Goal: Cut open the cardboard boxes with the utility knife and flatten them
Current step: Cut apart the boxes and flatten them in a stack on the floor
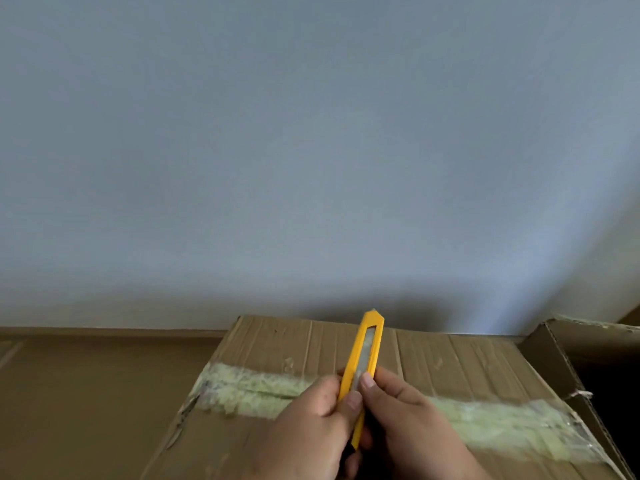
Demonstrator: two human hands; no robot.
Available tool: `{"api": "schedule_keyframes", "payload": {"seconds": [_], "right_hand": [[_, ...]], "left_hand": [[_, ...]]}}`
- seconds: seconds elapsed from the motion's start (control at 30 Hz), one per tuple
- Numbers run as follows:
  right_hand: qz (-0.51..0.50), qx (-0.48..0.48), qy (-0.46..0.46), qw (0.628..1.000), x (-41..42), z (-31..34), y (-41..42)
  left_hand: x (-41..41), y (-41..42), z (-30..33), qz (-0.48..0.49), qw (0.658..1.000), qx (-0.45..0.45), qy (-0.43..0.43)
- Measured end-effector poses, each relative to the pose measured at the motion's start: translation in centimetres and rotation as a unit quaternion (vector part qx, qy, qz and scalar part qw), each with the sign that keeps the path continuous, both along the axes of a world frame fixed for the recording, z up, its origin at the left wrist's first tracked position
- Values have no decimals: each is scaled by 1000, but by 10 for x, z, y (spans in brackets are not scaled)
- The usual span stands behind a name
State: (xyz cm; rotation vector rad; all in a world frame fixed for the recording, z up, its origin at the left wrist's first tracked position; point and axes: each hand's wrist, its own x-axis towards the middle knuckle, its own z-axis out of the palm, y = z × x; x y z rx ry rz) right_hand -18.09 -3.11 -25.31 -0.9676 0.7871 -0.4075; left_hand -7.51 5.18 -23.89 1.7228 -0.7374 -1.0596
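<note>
Utility knife (366, 367) sits upright in both my hands, left hand (311, 424) and right hand (408, 420) pinching its yellow body, blade barely out. Below, the cardboard box (450, 362) lies taped (502, 422) shut; I judge cutting hasn't begun.

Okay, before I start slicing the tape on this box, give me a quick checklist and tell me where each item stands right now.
1. Utility knife in hand: ok, left hand and right hand both grip it.
2. Blade extended: not ok, hardly any blade shows past the tip.
3. Tip on the tape seam: not ok, the knife points up, away from the cardboard box.
4. Fingers out of the cutting line: not ok, both hands are over the tape.
5. Seam uncut: cannot tell, the hands hide its middle.
</note>
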Motion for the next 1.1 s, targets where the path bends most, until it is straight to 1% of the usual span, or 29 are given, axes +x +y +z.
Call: {"api": "schedule_keyframes", "payload": {"seconds": [0.1, 0.23, 0.33, 0.4, 0.57, 0.7, 0.83, 0.93, 1.03, 1.1], "right_hand": [[-8, 13, -40, 999, 1, 2, 1], [-6, -22, -42, 999, 4, -1, -6], [3, -55, -38, 998, 4, 0, -9], [9, -59, -39, 997, 4, 0, -7], [15, -81, -21, 996, 2, 1, -3], [25, -97, -4, 995, 1, 1, -1], [27, -62, 1, 998, 1, 3, 0], [26, -60, 21, 998, 1, 5, 2], [21, -58, 42, 997, 1, 5, 2], [6, -58, 49, 997, 3, 3, 3]], "left_hand": [[0, 1, 3, -16, 1000, -7, 8], [-1, 5, -1, -45, 997, -29, 54], [-3, 2, -2, -18, 998, -49, 35], [-3, 2, -2, -5, 998, -56, 33], [0, -1, -1, 15, 996, -38, 74], [1, -3, -1, 18, 999, -27, 43], [2, -4, 3, 12, 1000, -13, 10], [0, -3, 8, 34, 999, -5, 11], [-2, -3, 7, 31, 999, 6, 19], [2, 0, 3, 13, 1000, 14, -7]]}}
